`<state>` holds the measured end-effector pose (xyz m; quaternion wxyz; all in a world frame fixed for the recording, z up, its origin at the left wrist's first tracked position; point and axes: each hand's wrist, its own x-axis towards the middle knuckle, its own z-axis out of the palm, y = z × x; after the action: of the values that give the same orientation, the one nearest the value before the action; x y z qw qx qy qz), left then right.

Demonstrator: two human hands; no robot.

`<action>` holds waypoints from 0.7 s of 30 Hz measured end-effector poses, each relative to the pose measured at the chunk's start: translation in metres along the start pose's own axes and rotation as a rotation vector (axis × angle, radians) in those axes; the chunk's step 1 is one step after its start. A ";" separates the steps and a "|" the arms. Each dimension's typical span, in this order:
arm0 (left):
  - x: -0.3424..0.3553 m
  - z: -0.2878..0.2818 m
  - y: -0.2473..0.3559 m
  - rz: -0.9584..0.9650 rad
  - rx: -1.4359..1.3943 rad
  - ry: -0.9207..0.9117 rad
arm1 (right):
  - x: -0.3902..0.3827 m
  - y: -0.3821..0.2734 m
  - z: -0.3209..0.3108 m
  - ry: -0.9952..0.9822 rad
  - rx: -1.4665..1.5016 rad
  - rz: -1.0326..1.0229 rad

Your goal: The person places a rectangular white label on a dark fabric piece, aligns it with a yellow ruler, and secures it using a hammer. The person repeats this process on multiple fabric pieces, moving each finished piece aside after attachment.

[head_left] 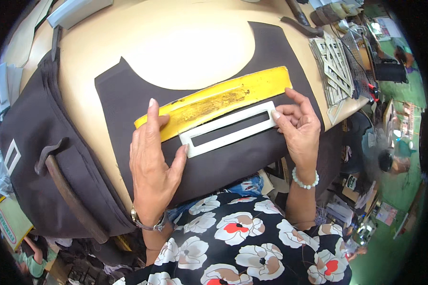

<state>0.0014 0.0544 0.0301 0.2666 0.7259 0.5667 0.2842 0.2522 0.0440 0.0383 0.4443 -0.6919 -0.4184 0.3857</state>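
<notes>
A dark cut fabric panel (119, 104) lies on the pale wooden table (81, 42). Across it is a long yellow strip (229, 97) with worn, dark smudges. Just below the strip is a white rectangular frame template (228, 135) with a long slot. My left hand (154, 166) has its fingers spread, the fingertips on the yellow strip's left part and the thumb touching the template's left end. My right hand (299, 130) grips the template's right end by thumb and fingers, the index finger reaching the strip's right end.
Folded dark fabric (33, 123) at left carries a wooden-handled metal tool (71, 194) and a small white template (13, 156). Stacked templates (333, 71) and metal tools (299, 26) sit upper right. Co-workers (35, 256) appear at lower left and far right, beside a green floor (399, 199).
</notes>
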 end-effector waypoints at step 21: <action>0.000 0.001 0.004 -0.062 0.036 -0.028 | 0.004 0.007 0.005 0.113 -0.102 -0.065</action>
<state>0.0052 0.0532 0.0324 0.2701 0.7165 0.5903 0.2555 0.2510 0.0472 0.0293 0.4437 -0.7203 -0.4339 0.3099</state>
